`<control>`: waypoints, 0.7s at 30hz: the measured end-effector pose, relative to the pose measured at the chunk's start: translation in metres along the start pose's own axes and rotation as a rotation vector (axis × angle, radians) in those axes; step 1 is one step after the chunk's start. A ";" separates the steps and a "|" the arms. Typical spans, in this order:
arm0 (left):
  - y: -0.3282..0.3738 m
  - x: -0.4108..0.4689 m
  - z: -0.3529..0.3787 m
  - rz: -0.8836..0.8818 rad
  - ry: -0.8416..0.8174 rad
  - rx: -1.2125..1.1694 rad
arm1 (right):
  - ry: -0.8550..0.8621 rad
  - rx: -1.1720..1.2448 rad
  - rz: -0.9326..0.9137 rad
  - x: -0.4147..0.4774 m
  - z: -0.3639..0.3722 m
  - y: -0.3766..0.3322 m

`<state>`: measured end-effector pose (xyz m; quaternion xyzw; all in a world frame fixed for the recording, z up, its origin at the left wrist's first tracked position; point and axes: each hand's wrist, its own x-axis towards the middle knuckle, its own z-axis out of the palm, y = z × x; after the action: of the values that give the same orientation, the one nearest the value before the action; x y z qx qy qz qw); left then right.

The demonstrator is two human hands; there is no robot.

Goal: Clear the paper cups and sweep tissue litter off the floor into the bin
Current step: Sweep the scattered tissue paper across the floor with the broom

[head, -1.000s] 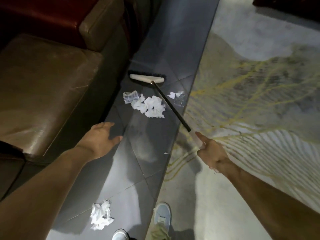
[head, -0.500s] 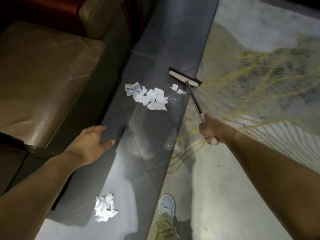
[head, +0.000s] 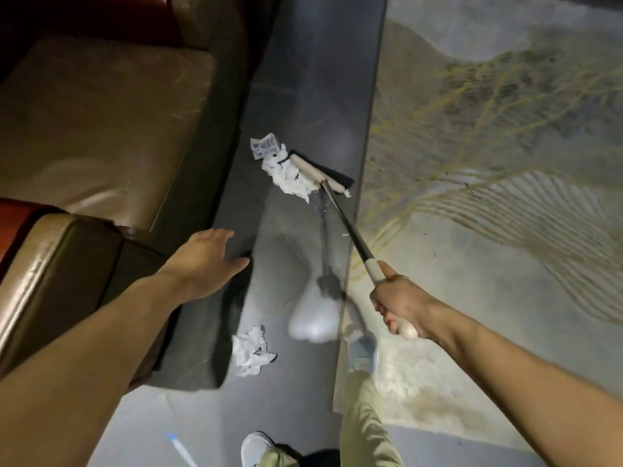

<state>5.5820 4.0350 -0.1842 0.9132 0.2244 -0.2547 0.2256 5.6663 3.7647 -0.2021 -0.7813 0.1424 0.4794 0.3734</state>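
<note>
**Broom drawn back against the tissues**

Since half a second ago the broom (head: 318, 173) has swung left off the rug (head: 488, 163) edge onto the dark tiles (head: 303, 62), and its head now touches the tissue pile (head: 290, 182). A printed wrapper (head: 264, 148) lies at the pile's far end. The glossy tile strip runs between a brown leather sofa (head: 101, 129) on the left and the pale, yellow-lined rug on the right. A second tissue wad (head: 251, 352) lies on the tiles well nearer, just left of a shoe (head: 362, 352). The right hand (head: 397, 301) is curled round the pale grip of the broom. The left hand (head: 202, 264) hovers beside the sofa, fingers straight, holding nothing.
</note>
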 end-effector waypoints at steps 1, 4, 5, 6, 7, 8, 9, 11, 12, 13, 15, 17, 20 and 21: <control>-0.006 -0.006 0.005 -0.005 -0.004 0.001 | -0.002 0.044 -0.005 -0.009 0.011 0.008; -0.017 -0.017 0.019 -0.018 -0.009 -0.003 | 0.031 0.123 -0.069 -0.028 0.023 0.017; -0.018 -0.020 0.022 -0.027 -0.011 -0.006 | 0.050 0.117 -0.099 -0.031 0.022 0.016; -0.019 -0.021 0.025 -0.034 -0.014 -0.012 | 0.071 0.100 -0.126 -0.031 0.020 0.015; -0.019 -0.022 0.027 -0.036 -0.014 -0.019 | 0.093 0.075 -0.147 -0.028 0.016 0.013; -0.018 -0.021 0.028 -0.035 -0.014 -0.024 | 0.114 0.040 -0.172 -0.024 0.013 0.008; -0.017 -0.018 0.029 -0.035 -0.010 -0.024 | 0.134 -0.013 -0.201 -0.016 0.009 0.002; -0.017 -0.012 0.028 -0.039 -0.002 -0.013 | 0.171 -0.136 -0.260 0.005 0.002 -0.018; -0.016 -0.008 0.027 -0.044 -0.002 -0.007 | 0.182 -0.194 -0.285 0.017 -0.002 -0.031; -0.015 -0.004 0.026 -0.048 -0.005 -0.003 | 0.188 -0.236 -0.312 0.028 -0.006 -0.044; -0.013 0.003 0.025 -0.075 -0.006 -0.024 | 0.187 -0.294 -0.345 0.054 -0.012 -0.071; -0.010 0.010 0.025 -0.111 0.007 -0.064 | 0.184 -0.363 -0.355 0.076 -0.017 -0.097; -0.007 0.018 0.027 -0.125 0.027 -0.089 | 0.129 -0.457 -0.359 0.104 -0.024 -0.122; -0.006 0.020 0.028 -0.129 0.029 -0.090 | 0.091 -0.504 -0.363 0.114 -0.026 -0.125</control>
<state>5.5845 4.0306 -0.2188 0.8893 0.2973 -0.2451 0.2461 5.8125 3.8466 -0.2371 -0.8825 -0.1061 0.3898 0.2407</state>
